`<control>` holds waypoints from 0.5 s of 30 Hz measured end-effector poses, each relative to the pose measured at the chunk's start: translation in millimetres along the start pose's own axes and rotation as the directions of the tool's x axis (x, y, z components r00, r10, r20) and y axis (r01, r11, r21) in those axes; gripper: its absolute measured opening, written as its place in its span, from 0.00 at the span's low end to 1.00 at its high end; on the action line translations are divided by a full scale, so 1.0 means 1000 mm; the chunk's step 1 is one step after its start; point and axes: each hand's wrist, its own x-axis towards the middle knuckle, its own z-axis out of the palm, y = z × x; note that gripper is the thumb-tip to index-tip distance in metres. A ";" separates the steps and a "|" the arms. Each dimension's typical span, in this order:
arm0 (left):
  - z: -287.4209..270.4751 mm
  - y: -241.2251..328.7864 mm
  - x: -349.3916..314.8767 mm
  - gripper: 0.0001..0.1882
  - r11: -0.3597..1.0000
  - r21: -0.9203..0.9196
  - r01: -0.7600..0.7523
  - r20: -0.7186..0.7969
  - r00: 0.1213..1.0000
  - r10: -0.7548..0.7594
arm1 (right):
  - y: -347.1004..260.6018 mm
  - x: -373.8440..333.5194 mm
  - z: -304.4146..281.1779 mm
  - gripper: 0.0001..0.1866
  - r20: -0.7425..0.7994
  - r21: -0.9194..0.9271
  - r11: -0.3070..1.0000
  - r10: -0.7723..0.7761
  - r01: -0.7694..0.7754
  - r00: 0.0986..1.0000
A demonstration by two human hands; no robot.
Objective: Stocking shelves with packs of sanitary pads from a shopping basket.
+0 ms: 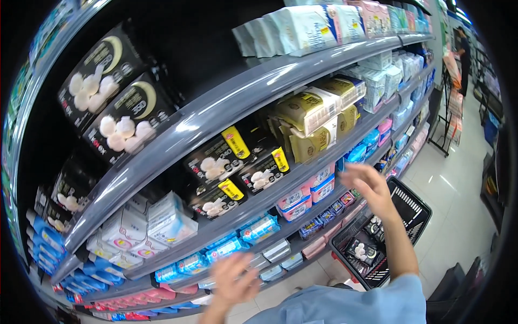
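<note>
My left hand (234, 282) is at the lower middle, in front of the lower shelves and near the blue packs (224, 249). It is blurred, its fingers look loosely bent and apart, and nothing shows in it. Farther right, my right hand (372, 189) is raised beside the shelf edge with its fingers loosely spread and empty. Black packs with white cotton flowers (263, 178) stand on the middle shelf, some with yellow tags. A black shopping basket (413, 208) stands beyond my right forearm, holding similar black packs (362, 252).
Grey shelf rails (237, 89) curve across the view. Gold packs (315, 116), white boxed packs (129, 227) and pink-and-blue packs (295, 202) fill other spots. A wire display stand (447, 116) and a person (461, 46) are down the tiled aisle (448, 200). Dark objects line its right side.
</note>
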 end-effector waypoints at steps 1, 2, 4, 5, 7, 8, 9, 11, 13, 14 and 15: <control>0.031 0.015 -0.001 0.20 0.958 -0.181 0.222 0.117 0.972 -0.203 | 0.033 -0.026 -0.021 0.19 -0.180 0.035 0.981 0.194 -0.190 0.964; 0.066 0.023 -0.016 0.19 0.882 -0.263 0.391 0.219 0.914 -0.340 | 0.080 -0.061 -0.045 0.18 -0.391 0.093 0.936 0.348 -0.339 0.852; 0.120 0.031 -0.052 0.19 0.757 -0.366 0.541 0.392 0.827 -0.402 | 0.183 -0.161 -0.100 0.16 -0.636 0.009 0.816 0.451 -0.578 0.626; 0.137 0.037 -0.073 0.19 0.692 -0.340 0.636 0.552 0.731 -0.400 | 0.215 -0.204 -0.113 0.17 -0.688 -0.021 0.776 0.447 -0.631 0.572; 0.167 0.045 -0.102 0.20 0.625 -0.306 0.718 0.759 0.580 -0.296 | 0.256 -0.269 -0.130 0.17 -0.715 -0.021 0.526 0.587 -0.850 0.380; 0.173 0.045 -0.120 0.21 0.691 -0.253 0.677 0.830 0.519 -0.203 | 0.283 -0.301 -0.138 0.17 -0.751 -0.218 0.468 0.480 -0.856 0.454; 0.171 0.044 -0.135 0.22 0.758 -0.177 0.627 0.886 0.437 -0.155 | 0.271 -0.285 -0.120 0.18 -0.781 -0.255 0.358 0.472 -0.898 0.410; 0.174 0.045 -0.136 0.25 0.730 -0.115 0.674 0.953 0.282 -0.110 | 0.264 -0.277 -0.113 0.23 -0.785 -0.115 0.289 0.560 -0.950 0.266; 0.186 0.051 -0.126 0.26 0.729 -0.102 0.677 0.969 0.233 -0.081 | 0.284 -0.293 -0.120 0.25 -0.769 0.003 0.315 0.608 -0.949 0.199; 0.193 0.055 -0.123 0.26 0.738 -0.106 0.667 0.974 0.217 -0.057 | 0.292 -0.300 -0.120 0.27 -0.773 0.028 0.305 0.610 -0.952 0.173; 0.201 0.060 -0.120 0.26 0.746 -0.093 0.659 0.980 0.191 -0.046 | 0.300 -0.305 -0.121 0.28 -0.775 0.049 0.298 0.614 -0.953 0.152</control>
